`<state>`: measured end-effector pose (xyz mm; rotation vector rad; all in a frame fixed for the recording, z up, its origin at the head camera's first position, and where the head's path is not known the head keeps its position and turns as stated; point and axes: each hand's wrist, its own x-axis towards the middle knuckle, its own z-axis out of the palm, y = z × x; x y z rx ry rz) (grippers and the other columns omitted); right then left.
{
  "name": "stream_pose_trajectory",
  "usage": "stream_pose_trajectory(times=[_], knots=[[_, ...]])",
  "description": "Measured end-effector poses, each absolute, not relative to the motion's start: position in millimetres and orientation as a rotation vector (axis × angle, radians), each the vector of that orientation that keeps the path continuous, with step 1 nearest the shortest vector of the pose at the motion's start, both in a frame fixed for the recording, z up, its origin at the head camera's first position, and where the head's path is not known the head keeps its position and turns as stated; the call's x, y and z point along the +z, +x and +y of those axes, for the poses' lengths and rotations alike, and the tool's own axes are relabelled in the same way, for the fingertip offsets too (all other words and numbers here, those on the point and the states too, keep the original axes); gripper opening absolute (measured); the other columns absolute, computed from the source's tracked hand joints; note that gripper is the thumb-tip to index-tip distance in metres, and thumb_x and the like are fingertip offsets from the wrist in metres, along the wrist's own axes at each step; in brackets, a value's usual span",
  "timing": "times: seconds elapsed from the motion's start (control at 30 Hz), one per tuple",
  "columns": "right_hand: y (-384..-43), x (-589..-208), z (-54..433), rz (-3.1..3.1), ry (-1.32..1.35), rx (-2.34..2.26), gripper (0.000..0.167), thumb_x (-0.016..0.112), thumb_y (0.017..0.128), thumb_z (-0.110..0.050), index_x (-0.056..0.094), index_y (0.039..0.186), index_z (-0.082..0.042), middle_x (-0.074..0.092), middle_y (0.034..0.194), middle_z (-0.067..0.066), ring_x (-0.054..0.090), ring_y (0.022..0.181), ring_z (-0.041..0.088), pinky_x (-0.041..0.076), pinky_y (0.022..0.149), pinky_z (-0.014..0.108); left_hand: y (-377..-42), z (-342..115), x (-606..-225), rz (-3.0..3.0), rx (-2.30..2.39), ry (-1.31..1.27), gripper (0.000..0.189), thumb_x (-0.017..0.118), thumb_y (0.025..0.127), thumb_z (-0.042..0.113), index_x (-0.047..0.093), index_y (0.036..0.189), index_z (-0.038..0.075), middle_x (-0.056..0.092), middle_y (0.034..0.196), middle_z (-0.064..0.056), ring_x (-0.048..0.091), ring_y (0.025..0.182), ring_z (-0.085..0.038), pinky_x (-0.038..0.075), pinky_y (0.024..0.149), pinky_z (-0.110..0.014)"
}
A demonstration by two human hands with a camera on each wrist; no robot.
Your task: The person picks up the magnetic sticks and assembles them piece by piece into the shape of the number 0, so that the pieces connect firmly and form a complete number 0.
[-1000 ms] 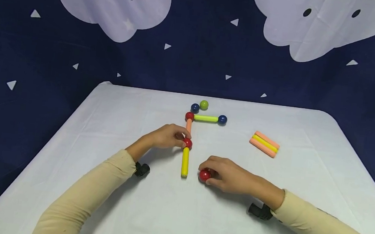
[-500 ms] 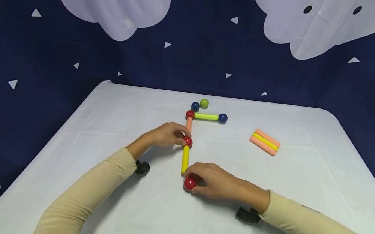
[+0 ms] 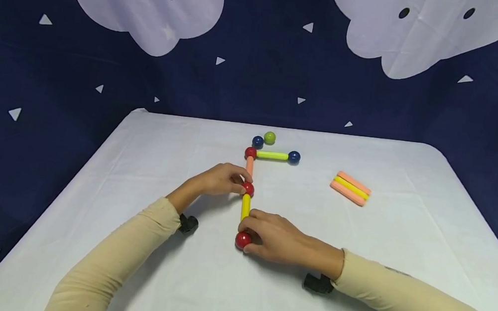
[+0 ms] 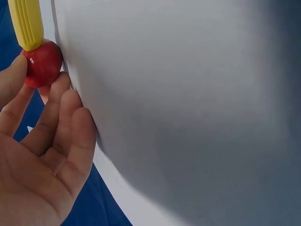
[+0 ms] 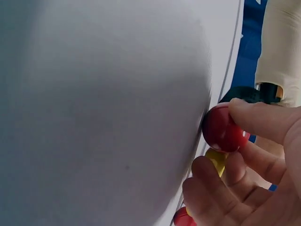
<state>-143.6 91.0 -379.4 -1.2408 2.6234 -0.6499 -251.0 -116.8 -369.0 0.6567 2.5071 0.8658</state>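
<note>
My left hand [image 3: 223,179] pinches the middle red ball [image 3: 249,189] of a row of sticks and balls on the table. A yellow stick [image 3: 245,205] runs from that ball toward me; in the left wrist view its ridged end meets the red ball [image 4: 46,66]. At its near end is a larger-looking red ball [image 3: 242,241], pinched by thumb and fingers of my right hand [image 3: 278,237]. Those fingers cover the stick's near end in the head view. Beyond the middle ball, a salmon stick [image 3: 250,163] leads to a far red ball [image 3: 250,152].
From the far red ball a lime stick [image 3: 272,155] points right to a blue ball [image 3: 294,157]. Another blue ball [image 3: 257,142] and a green ball [image 3: 269,137] lie just behind. Right of these, two salmon sticks [image 3: 347,192] flank a yellow stick [image 3: 351,187] on the white table [image 3: 177,148].
My right hand has carried its red ball leftward, from the right of the yellow stick to that stick's near end. The left hand has stayed on the middle red ball.
</note>
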Motion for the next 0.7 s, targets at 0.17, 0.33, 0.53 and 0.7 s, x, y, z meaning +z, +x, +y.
stream_pose_trajectory(times=[0.17,0.33,0.53,0.7], knots=[[-144.8,-379.1,88.3,2.654,-1.22,-0.585,0.028,0.078,0.085,-0.027,0.065,0.109,-0.019,0.063,0.101,-0.005,0.054,0.084,0.005,0.048,0.075,0.021,-252.4,-116.9,-371.7,2.503,0.876,0.647,0.027,0.068,0.093,0.017,0.068,0.12,0.014,0.073,0.115,-0.009,0.066,0.105,-0.021,0.051,0.09,-0.033],[-146.0,-378.2,86.3,2.638,-1.233,-0.587,0.028,0.079,0.085,-0.027,0.065,0.108,-0.019,0.064,0.102,-0.006,0.055,0.085,0.005,0.049,0.076,0.021,-252.0,-117.5,-371.7,2.501,0.874,0.634,0.026,0.068,0.093,0.017,0.067,0.119,0.015,0.073,0.113,-0.008,0.065,0.102,-0.02,0.052,0.088,-0.031],[-147.0,-377.1,84.6,2.622,-1.246,-0.578,0.027,0.078,0.085,-0.027,0.064,0.107,-0.019,0.064,0.101,-0.006,0.055,0.085,0.004,0.049,0.075,0.021,-252.4,-117.0,-371.6,2.503,0.877,0.631,0.024,0.069,0.093,0.017,0.067,0.117,0.015,0.073,0.111,-0.008,0.065,0.1,-0.02,0.051,0.085,-0.029],[-147.4,-376.4,83.7,2.61,-1.249,-0.579,0.027,0.078,0.085,-0.027,0.064,0.107,-0.019,0.064,0.101,-0.006,0.055,0.085,0.004,0.048,0.075,0.02,-252.3,-115.8,-371.7,2.499,0.881,0.61,0.025,0.069,0.093,0.016,0.067,0.117,0.014,0.073,0.11,-0.008,0.064,0.099,-0.019,0.051,0.087,-0.03]])
